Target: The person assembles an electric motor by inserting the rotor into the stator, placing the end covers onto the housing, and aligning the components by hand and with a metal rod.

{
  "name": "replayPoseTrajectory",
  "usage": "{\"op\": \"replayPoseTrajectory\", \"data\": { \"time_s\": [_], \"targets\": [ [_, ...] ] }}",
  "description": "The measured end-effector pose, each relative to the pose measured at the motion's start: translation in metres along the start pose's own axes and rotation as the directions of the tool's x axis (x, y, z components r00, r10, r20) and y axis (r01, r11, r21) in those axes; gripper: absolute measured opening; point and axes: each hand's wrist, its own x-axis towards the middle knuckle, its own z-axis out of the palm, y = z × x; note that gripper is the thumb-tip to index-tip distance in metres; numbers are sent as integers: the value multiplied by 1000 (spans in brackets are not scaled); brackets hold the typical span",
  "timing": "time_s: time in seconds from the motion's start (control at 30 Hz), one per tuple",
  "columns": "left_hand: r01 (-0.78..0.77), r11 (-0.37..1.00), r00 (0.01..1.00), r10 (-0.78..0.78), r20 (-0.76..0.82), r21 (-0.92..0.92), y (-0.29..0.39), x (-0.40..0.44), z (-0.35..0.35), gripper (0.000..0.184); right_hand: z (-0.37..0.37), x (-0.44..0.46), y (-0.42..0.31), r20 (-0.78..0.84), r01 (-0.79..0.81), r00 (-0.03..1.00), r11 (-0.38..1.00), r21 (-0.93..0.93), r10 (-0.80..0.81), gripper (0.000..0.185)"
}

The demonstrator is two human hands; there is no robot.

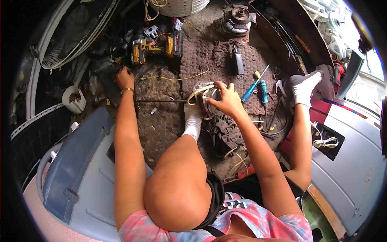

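Note:
My right hand grips a round metal electric motor, thumb and fingers spread over its casing. A loop of pale yellow wire comes off the motor, and a long thin rod reaches left from beside it. The motor rests by my socked foot. Out to the left, my left hand is down among dark clutter with its fingers curled; what they hold, if anything, is hidden. A blue screwdriver and a teal-handled screwdriver lie right of my right hand.
A yellow cordless drill lies beyond my left hand. A black bottle sits on the woven mat, with a greasy motor part behind it. Blue-grey panels flank me, and a white cup-like container stands left.

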Motion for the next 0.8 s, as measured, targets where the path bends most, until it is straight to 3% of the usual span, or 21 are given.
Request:
{"op": "replayPoseTrajectory", "data": {
  "time_s": [0.1, 0.2, 0.23, 0.27, 0.3, 0.33, 0.37, 0.43, 0.47, 0.53, 0.67, 0.8],
  "targets": [
    [-125, 941, 954, 27, -300, -313, -15, -7, 6, 16, 0, -9, 7, -21, 15, 1000, 988, 151, -12, 78],
    [-72, 738, 885, -263, -383, -671, -8, -18, 8, 11, 10, -24, 25, -189, 176, 973, 959, 220, -135, 79],
    [-101, 508, 846, -409, -342, -855, 2, -23, 9, 8, 14, -30, 32, -213, 185, 968, 953, 240, -134, 78],
    [27, 214, 879, -470, -79, -976, 9, -33, 8, 8, 18, -38, 40, -263, 221, 952, 945, 242, -155, 76],
    [166, -100, 874, -446, 193, -981, 19, -52, 2, 8, 27, -45, 52, -307, 254, 938, 921, 295, -160, 75],
    [359, -344, 830, -308, 465, -868, 38, -76, -6, 7, 37, -51, 66, -349, 287, 923, 894, 345, -162, 74],
    [410, -349, 864, -147, 482, -842, 64, -105, -10, 8, 45, -53, 80, -387, 328, 904, 875, 356, -182, 72],
    [708, -166, 705, 93, 704, -687, 101, -155, -27, 9, 61, -54, 96, -451, 341, 881, 853, 395, -143, 70],
    [742, -252, 663, 143, 735, -621, 123, -177, -31, 12, 66, -54, 101, -462, 339, 878, 840, 423, -122, 70],
    [779, -206, 627, 265, 732, -593, 143, -206, -29, 15, 64, -53, 98, -454, 327, 884, 844, 426, -114, 70],
    [813, -95, 578, 263, 773, -575, 167, -231, -32, 14, 56, -53, 86, -430, 290, 896, 882, 372, -113, 70],
    [791, -30, 601, 226, 767, -611, 175, -231, -23, 12, 45, -53, 72, -428, 288, 894, 901, 324, -132, 70]
  ]
}}
